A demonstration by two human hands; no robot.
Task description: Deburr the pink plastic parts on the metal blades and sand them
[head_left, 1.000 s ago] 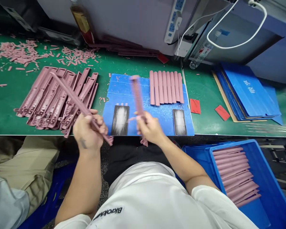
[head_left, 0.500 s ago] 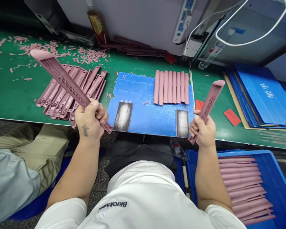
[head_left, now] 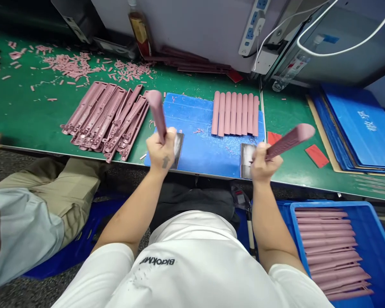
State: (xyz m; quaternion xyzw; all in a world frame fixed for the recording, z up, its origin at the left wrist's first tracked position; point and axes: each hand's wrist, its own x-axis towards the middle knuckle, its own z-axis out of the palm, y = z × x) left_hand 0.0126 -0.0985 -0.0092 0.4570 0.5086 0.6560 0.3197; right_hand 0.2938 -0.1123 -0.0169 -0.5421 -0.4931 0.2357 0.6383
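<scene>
My left hand [head_left: 161, 149] is closed round a long pink plastic part [head_left: 157, 112], raised over the left dark sanding pad [head_left: 179, 150]. Another pink part [head_left: 290, 140] is gripped in my right hand [head_left: 265, 164], its rounded end tilted up to the right, beside the right dark pad [head_left: 246, 160]. Both pads lie on a blue sheet [head_left: 205, 149]. A row of several pink parts [head_left: 235, 113] lies side by side at the sheet's back right. Left of the sheet is a pile of pink parts [head_left: 99, 113], hollow sides up.
Pink scraps [head_left: 71, 66] litter the green table [head_left: 22, 107]. Blue sheets [head_left: 362, 128] are stacked at right. A blue bin [head_left: 377, 239] with pink parts stands below right. A person [head_left: 28, 231] sits at left. A bottle [head_left: 140, 32] and power strip [head_left: 253, 28] are behind.
My left hand has moved right, off the pile, turning its part more upright. My right hand's part now tips further to the right. The other person's hand has appeared at the left edge.
</scene>
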